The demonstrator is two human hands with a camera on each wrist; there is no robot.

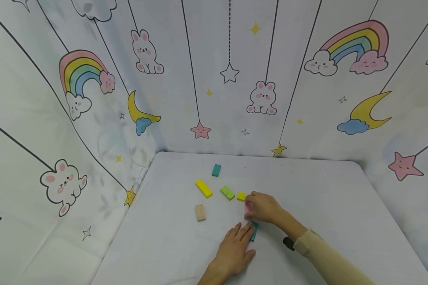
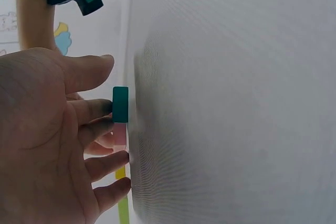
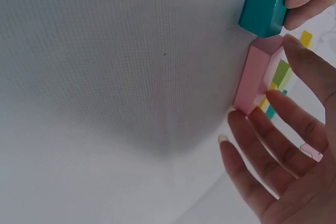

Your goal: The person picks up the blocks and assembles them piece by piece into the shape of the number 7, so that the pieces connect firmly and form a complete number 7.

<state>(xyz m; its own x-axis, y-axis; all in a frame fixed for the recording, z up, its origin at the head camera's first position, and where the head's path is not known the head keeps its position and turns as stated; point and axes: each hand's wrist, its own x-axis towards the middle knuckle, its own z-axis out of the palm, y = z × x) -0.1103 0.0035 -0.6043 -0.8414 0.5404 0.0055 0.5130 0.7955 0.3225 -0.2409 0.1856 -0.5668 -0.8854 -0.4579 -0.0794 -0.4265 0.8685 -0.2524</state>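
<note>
A pink block (image 3: 255, 74) lies on the table, and the right hand (image 1: 265, 207) holds it between thumb and fingers, seen closer in the right wrist view (image 3: 294, 145). The nearer end of that block meets or nearly meets a teal block (image 1: 254, 232). The left hand (image 1: 233, 253) lies palm down with fingers extended, its fingertips touching the left side of the teal block (image 2: 120, 104). Just beyond the right hand's fingers is a small yellow block (image 1: 241, 196).
Farther left on the white table (image 1: 146, 245) lie a green block (image 1: 227, 192), a long yellow block (image 1: 204, 189), a plain wooden block (image 1: 200, 213) and another teal block (image 1: 216, 170). Patterned cloth walls stand behind and beside the table.
</note>
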